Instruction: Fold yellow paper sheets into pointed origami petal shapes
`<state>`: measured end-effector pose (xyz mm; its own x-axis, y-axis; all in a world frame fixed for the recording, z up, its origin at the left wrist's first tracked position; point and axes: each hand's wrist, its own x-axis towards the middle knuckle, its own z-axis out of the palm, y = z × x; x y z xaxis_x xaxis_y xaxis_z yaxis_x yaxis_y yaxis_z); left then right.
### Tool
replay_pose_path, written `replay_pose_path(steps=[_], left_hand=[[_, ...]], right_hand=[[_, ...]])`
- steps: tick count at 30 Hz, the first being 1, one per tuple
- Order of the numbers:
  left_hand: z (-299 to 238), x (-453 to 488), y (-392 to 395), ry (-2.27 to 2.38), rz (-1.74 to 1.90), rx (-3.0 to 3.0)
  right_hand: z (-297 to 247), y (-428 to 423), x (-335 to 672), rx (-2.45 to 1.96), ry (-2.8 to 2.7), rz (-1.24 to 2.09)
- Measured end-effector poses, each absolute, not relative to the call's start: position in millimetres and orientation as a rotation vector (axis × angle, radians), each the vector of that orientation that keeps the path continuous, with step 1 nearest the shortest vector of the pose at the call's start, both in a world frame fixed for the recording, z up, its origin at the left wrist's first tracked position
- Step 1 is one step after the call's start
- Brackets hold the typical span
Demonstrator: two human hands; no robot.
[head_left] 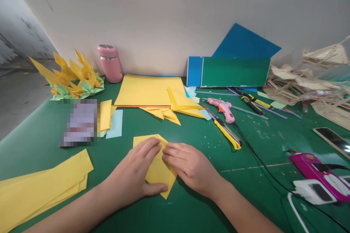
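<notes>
A folded sheet of yellow paper (159, 172) lies on the green table in front of me, its lower end coming to a point. My left hand (139, 169) rests across its left side, fingers stretched toward the top edge and thumb apart near the lower tip. From the right, my right hand (188, 162) lays its fingers flat on the upper right part of the paper. Part of the sheet is hidden under both hands. Several folded yellow pieces (164, 113) lie beyond it, beside a stack of yellow sheets (147, 91).
Yellow strips (54, 182) lie at left, near a pixelated object (80, 123). A yellow paper model (75, 74) and pink flask (111, 63) stand behind. At right are a cutter (225, 131), a pink glue gun (222, 109), its cable, pliers (251, 102) and a purple power strip (319, 174).
</notes>
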<state>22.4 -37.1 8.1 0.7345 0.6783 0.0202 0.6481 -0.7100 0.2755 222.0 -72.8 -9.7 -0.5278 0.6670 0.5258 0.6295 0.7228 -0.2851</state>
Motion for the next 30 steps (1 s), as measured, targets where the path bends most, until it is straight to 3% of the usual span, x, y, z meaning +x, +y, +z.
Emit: replay_pose_path(steps=[18, 30], left_hand=[[-1.1, 15.5, -37.3, 0.973, 0.284, 2.668], [6.6, 20.4, -34.6, 1.016, 0.159, 2.75]], right_hand=[[-11.7, -71.7, 225.5, -0.963, -2.336, 0.091], [-12.4, -72.0, 225.7, -0.976, -2.326, 0.125]])
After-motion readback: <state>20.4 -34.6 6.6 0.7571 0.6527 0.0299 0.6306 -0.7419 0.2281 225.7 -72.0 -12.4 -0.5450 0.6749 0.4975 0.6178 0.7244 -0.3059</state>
